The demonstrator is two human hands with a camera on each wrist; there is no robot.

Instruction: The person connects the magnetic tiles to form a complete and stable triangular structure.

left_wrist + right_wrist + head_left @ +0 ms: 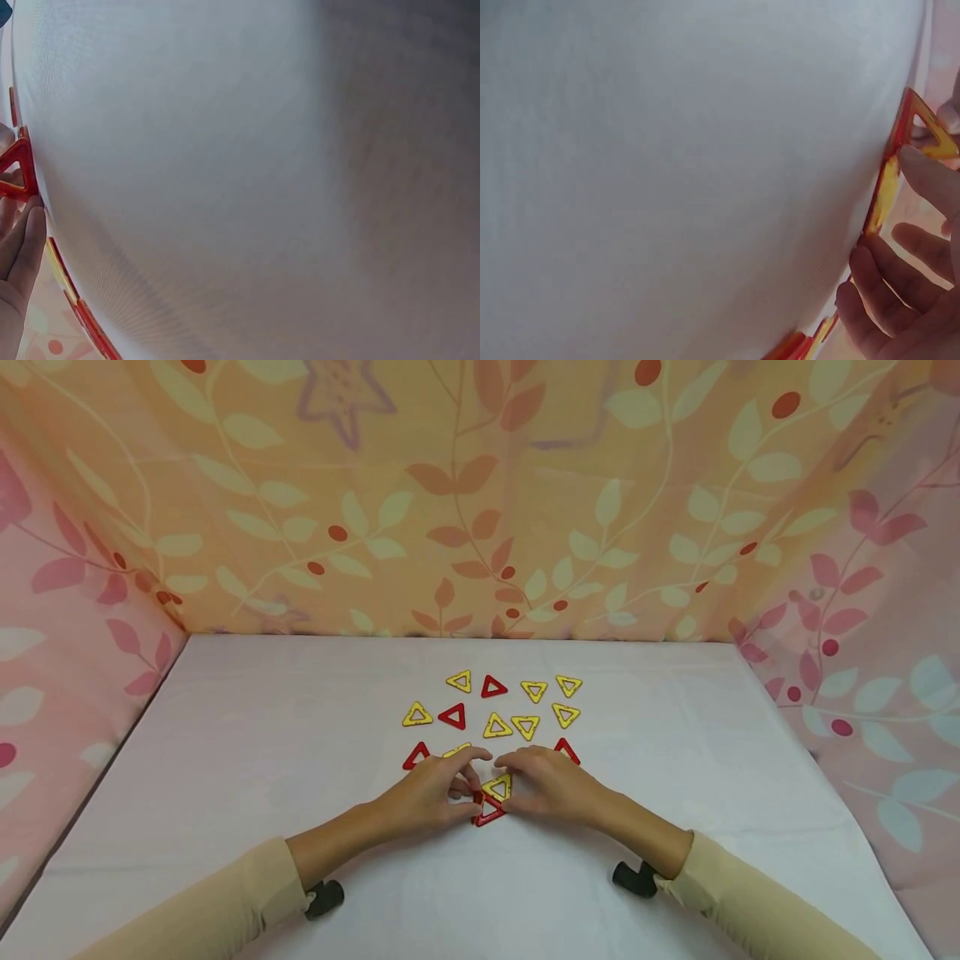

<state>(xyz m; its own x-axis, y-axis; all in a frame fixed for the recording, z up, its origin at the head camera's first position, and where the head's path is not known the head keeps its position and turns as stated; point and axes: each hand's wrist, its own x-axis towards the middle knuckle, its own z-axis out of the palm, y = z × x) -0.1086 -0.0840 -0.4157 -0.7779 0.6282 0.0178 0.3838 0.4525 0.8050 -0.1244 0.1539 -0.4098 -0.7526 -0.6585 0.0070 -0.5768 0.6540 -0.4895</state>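
Observation:
In the head view both hands meet low in the middle of the white table. A hollow red triangular tile (489,811) stands tilted up from the cloth, its edge against a yellow triangular tile (497,788). My left hand (435,789) pinches the red tile at its left side, which also shows in the left wrist view (22,166). My right hand (558,785) holds the yellow tile between thumb and fingers; its thumb touches the red tile's corner. In the right wrist view, the right fingers (889,281) curve beside the yellow tile's (883,196) edge.
Several yellow and red triangular tiles lie flat beyond the hands, such as a red one (454,717) and a yellow one (497,726). One red tile (567,751) is partly behind the right hand. A floral curtain (480,527) hangs along the table's (225,718) far edge.

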